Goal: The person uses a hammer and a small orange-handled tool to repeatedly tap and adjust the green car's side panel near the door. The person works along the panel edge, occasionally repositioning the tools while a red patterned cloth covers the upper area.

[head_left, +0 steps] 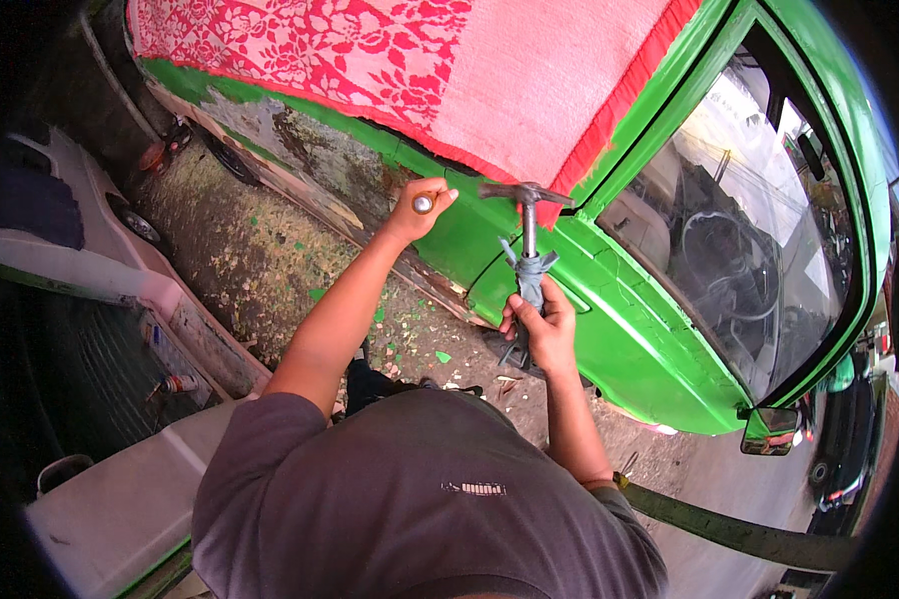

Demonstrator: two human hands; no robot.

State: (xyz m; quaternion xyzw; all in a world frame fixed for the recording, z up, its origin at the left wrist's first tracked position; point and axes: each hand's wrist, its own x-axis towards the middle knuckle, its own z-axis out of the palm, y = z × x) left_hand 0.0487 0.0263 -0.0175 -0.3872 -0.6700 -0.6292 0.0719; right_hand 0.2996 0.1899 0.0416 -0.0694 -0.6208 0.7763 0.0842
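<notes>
My left hand (410, 214) is closed round a tool with a light wooden handle and a round metal end (424, 203), held beside the green vehicle's body; its other end is hidden. My right hand (541, 324) grips a hammer (529, 222) by a handle wrapped in ragged grey tape, its metal head raised before the red fringe. The green body panel (609, 339) has cracks and, farther left, a flaked, bare patch (310, 140). A pink and red patterned cloth (350, 55) lies over the upper part of the vehicle.
The vehicle's cab window (719, 220) and side mirror (767, 431) are on the right. A pale vehicle body with an open bed (120, 509) stands at left. Paint flakes litter the ground (260, 260). A long dark beam (739, 529) crosses at lower right; a dark car (839, 449) is beyond.
</notes>
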